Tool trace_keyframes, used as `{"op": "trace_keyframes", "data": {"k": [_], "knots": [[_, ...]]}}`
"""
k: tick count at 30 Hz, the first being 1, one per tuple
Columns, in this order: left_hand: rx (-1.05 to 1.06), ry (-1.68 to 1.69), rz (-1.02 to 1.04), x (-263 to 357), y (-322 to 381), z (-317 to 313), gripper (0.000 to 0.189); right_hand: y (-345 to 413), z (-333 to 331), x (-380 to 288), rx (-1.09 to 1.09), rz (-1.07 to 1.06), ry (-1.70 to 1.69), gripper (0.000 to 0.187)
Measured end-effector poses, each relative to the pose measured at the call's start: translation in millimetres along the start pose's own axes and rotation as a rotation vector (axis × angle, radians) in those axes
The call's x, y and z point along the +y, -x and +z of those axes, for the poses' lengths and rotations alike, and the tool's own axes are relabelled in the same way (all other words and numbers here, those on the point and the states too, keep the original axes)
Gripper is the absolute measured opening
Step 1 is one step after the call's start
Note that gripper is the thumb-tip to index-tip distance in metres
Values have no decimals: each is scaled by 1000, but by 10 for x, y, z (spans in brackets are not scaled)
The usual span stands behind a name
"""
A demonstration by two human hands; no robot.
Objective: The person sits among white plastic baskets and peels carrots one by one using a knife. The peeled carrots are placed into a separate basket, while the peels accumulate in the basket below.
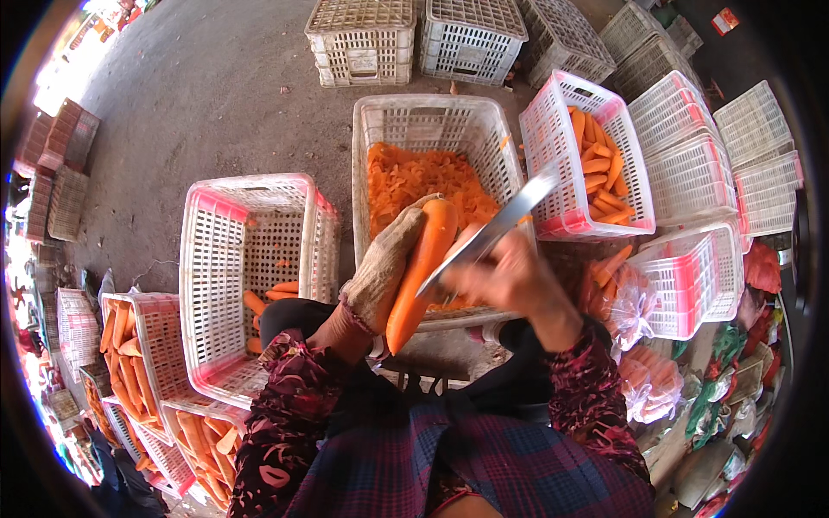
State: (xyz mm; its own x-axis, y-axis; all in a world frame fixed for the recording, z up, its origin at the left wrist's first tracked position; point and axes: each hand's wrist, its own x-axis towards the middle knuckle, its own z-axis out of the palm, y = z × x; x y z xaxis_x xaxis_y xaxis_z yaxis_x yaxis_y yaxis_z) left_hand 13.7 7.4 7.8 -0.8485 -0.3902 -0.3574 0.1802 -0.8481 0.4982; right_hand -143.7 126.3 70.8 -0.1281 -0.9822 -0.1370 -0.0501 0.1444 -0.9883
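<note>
My left hand (387, 264), in a worn knit glove, grips a large carrot (424, 272) that slants with its thick end away from me. My bare right hand (508, 272), blurred by motion, holds a metal blade (489, 226), probably a knife or peeler. The blade's near end lies close to the carrot's side; whether it touches I cannot tell. Both hands are over a white plastic crate (502, 129) partly filled with orange carrot peelings (421, 175). Its near rim sits just in front of my knees.
Left stands a pink-edged crate (259, 188) with a few carrots (282, 291). Crates of carrots (129, 369) line the lower left. At right are a crate (541, 162) of smaller carrots (599, 162) and bagged carrots (647, 382). Upturned crates (363, 45) stand ahead.
</note>
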Motion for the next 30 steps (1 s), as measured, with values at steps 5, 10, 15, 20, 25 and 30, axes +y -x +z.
{"op": "trace_keyframes", "data": {"k": [5,10,15,20,25,30], "knots": [[-47,-202,35,18,-4,-14,42,-66,181,-83,-110,-67,183,17],[-56,-298,-25,40,30,43,41,-301,-510,155,242,86,-48,18],[-111,-400,-60,124,126,125,41,-407,-729,420,459,131,177,22],[-75,-187,-55,160,192,115,41,-366,-1079,480,793,61,172,17],[27,50,17,29,-4,38,41,-178,-532,320,444,-24,71,17],[97,44,5,7,-36,-67,41,4,276,27,-109,14,-37,16]]}}
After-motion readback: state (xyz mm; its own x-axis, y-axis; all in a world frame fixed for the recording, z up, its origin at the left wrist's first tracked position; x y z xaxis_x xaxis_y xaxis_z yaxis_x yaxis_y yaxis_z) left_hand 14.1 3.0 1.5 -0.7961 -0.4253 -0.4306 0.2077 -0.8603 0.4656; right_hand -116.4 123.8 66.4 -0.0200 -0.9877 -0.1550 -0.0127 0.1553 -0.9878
